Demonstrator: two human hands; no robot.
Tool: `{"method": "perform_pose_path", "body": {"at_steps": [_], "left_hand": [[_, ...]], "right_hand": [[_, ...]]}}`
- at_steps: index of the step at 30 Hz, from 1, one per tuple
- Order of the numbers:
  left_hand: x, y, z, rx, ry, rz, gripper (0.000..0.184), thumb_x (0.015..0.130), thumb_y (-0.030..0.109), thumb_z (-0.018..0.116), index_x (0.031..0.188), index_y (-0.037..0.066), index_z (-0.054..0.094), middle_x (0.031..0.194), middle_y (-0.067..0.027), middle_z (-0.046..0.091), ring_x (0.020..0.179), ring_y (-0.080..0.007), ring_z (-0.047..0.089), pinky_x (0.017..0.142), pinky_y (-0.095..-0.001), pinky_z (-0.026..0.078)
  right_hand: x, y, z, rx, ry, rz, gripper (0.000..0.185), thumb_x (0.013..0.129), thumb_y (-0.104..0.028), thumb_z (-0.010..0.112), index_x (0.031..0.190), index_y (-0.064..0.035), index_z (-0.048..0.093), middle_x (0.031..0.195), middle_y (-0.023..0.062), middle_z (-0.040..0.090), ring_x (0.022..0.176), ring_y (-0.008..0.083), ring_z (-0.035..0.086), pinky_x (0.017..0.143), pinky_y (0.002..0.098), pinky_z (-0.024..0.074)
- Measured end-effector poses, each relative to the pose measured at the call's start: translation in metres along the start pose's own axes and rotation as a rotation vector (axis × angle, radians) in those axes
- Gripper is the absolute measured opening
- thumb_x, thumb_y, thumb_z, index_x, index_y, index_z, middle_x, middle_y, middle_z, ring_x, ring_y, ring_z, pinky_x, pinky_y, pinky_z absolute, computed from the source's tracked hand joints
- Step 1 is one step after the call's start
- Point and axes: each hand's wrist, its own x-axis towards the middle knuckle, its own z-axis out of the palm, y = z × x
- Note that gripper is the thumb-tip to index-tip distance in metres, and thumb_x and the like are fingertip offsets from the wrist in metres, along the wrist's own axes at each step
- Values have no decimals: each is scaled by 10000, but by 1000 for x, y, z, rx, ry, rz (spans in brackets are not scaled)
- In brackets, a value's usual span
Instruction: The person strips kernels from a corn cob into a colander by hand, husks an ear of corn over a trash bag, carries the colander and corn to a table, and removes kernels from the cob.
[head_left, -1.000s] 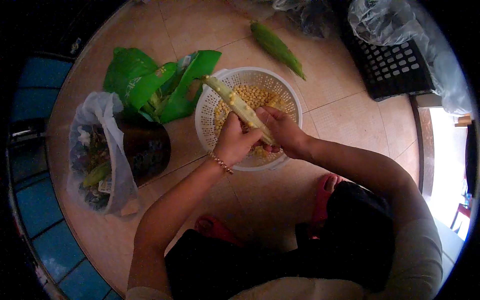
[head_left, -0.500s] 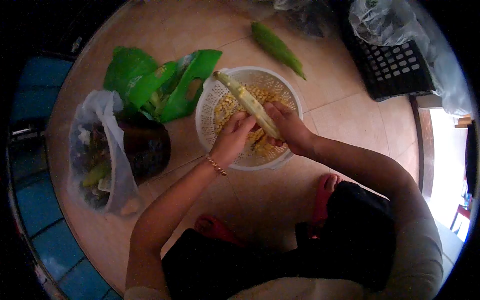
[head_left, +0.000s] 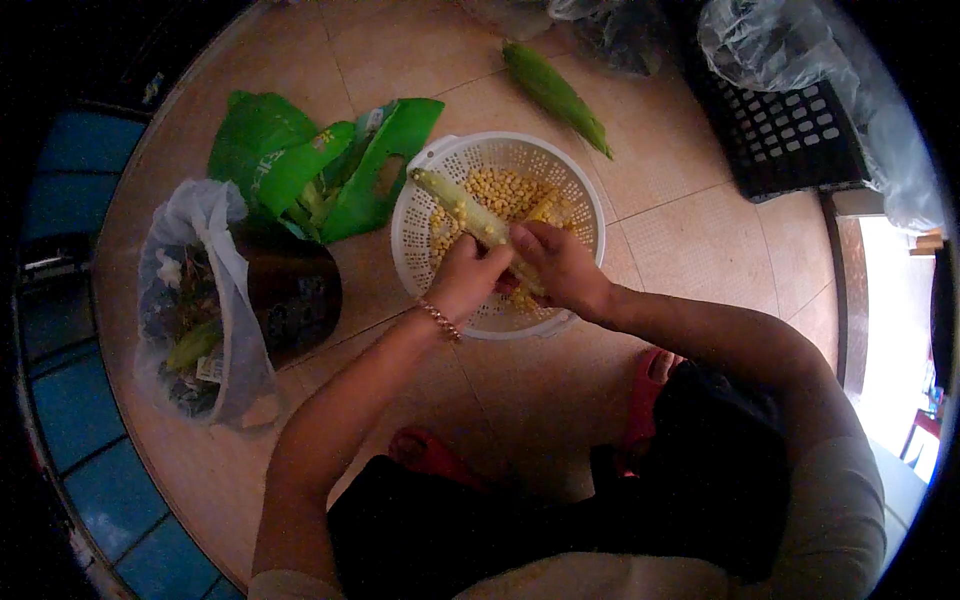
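Observation:
A mostly stripped corn cob (head_left: pixel 450 196), with a few kernels still on it, slants over a white colander (head_left: pixel 401 243). My right hand (head_left: pixel 566 268) is closed around its lower end, thumb on top. My left hand (head_left: pixel 468 279) is closed against the cob's near side, thumb and fingers pressed on it; its fingertips are partly hidden. Loose yellow kernels (head_left: pixel 505 187) lie inside the colander below the hands. A yellow corn piece (head_left: pixel 545 208) shows beside my right hand, partly covered by it.
An ear of corn in green husk (head_left: pixel 556 98) lies on the tiled floor beyond the colander. To the left are a green bag (head_left: pixel 270 170), a dark bin (head_left: pixel 300 290) and a translucent waste bag (head_left: pixel 235 300). A black crate (head_left: pixel 790 140) stands at the upper right.
The cob has shifted a little left and down, lying lower over the colander. Both hands have moved slightly with it, and the right hand has turned more over the cob.

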Motion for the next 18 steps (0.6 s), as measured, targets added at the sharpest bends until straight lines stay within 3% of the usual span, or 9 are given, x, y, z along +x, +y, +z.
{"method": "perform_pose_path", "body": {"at_steps": [2,4,6,8,10,13,14,16,18], "left_hand": [[0,0,3,21,32,-20,207,819,124,496,969,-13,458,795,-83,561,607,-142,577,497,-260,474],[2,-3,-1,41,65,-40,184,822,110,483,958,-13,466,811,-83,560,616,-149,582,503,-267,482],[6,-11,-13,368,-4,64,149,832,95,455,934,-10,482,819,-77,558,619,-154,578,529,-269,490],[7,-17,-20,232,-31,80,141,834,89,447,926,-9,490,816,-71,560,633,-148,572,543,-261,483],[-1,-8,-14,98,-58,94,136,837,84,439,918,-8,499,812,-66,561,646,-142,565,556,-253,476],[-7,3,-2,-139,29,56,163,837,134,481,919,-4,515,783,-53,563,672,-128,549,568,-233,450],[-6,6,0,9,19,71,189,830,164,509,918,-3,523,790,-50,566,690,-120,550,574,-230,451],[-3,3,1,160,9,86,217,824,194,536,916,-2,530,798,-48,568,709,-113,552,581,-226,451],[-1,-1,3,302,-30,269,274,804,250,576,913,3,537,808,-45,574,726,-107,552,588,-242,461]], "right_hand": [[0,-2,-1,-35,-22,31,341,883,-378,402,986,-72,510,643,117,574,429,195,529,392,316,439],[1,-5,-4,-8,-145,148,351,907,-369,357,1051,-66,460,724,16,518,507,80,468,388,216,394],[5,-11,-6,150,-104,219,353,906,-376,356,1043,-68,461,723,18,511,506,86,465,391,219,394],[5,-16,-7,309,-61,289,356,905,-382,355,1035,-70,463,721,21,504,505,91,462,393,221,394],[1,-17,-7,153,12,228,366,903,-398,345,1029,-74,460,734,33,493,515,102,462,395,229,382],[-3,-17,-15,194,-59,94,384,897,-422,346,1047,-85,454,762,27,496,567,95,476,413,217,374],[-3,-16,-15,195,-60,94,384,897,-422,346,1047,-85,454,762,27,496,567,95,476,413,217,374],[0,-11,-14,217,-54,12,442,889,-454,327,1052,-62,453,766,73,539,604,132,535,464,250,468],[2,-9,-11,198,-40,-26,444,890,-452,326,1057,-60,452,771,74,539,608,132,533,481,250,465]]}}
